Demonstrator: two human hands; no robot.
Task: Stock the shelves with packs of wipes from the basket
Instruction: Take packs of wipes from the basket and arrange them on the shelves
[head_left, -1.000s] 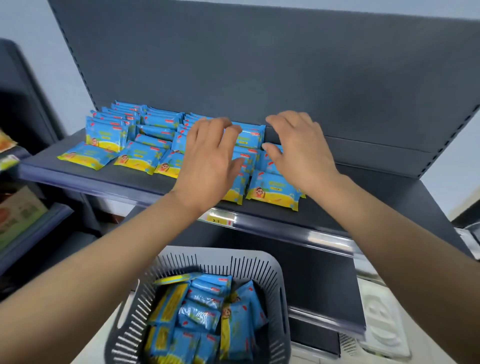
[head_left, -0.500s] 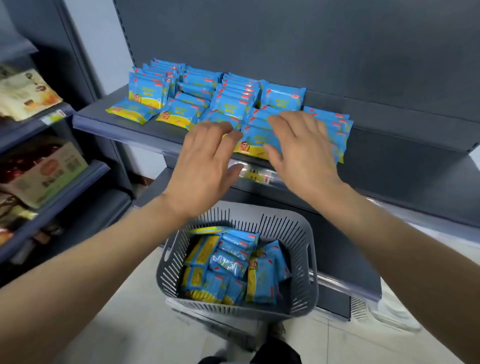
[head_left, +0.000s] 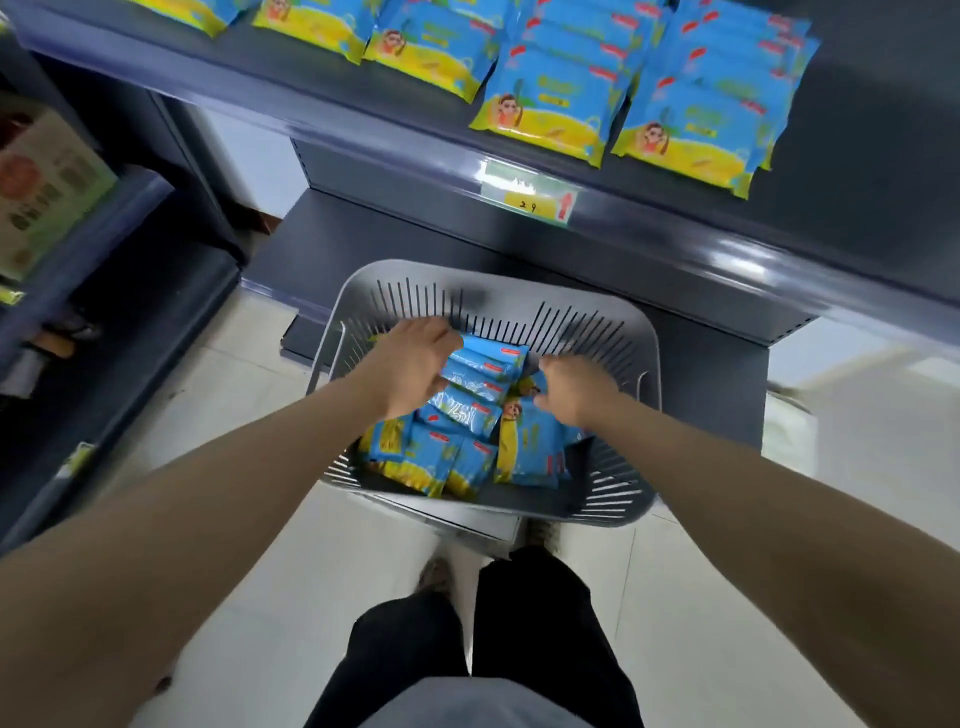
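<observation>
A grey slotted basket (head_left: 597, 306) stands on the floor below me, holding several blue and yellow packs of wipes (head_left: 467, 415). Both my hands are down inside it. My left hand (head_left: 410, 364) lies on the left end of the upright row, fingers curled over the packs' far edge and thumb along their near side. My right hand (head_left: 571, 389) is on the right side, fingers curled down onto a pack with a cartoon face; its fingertips are partly hidden. On the dark shelf (head_left: 675, 234) above lie rows of the same packs (head_left: 550, 98).
A price label (head_left: 530, 200) sits on the shelf's front rail. A lower dark shelf (head_left: 322, 228) runs behind the basket. Another shelving unit with boxed goods (head_left: 41, 187) stands at the left. My legs and shoes (head_left: 467, 623) are on the pale tiled floor.
My hands left the packs on the shelf and dropped into the basket. My view tilted down, so the shelf is now at the top of the frame.
</observation>
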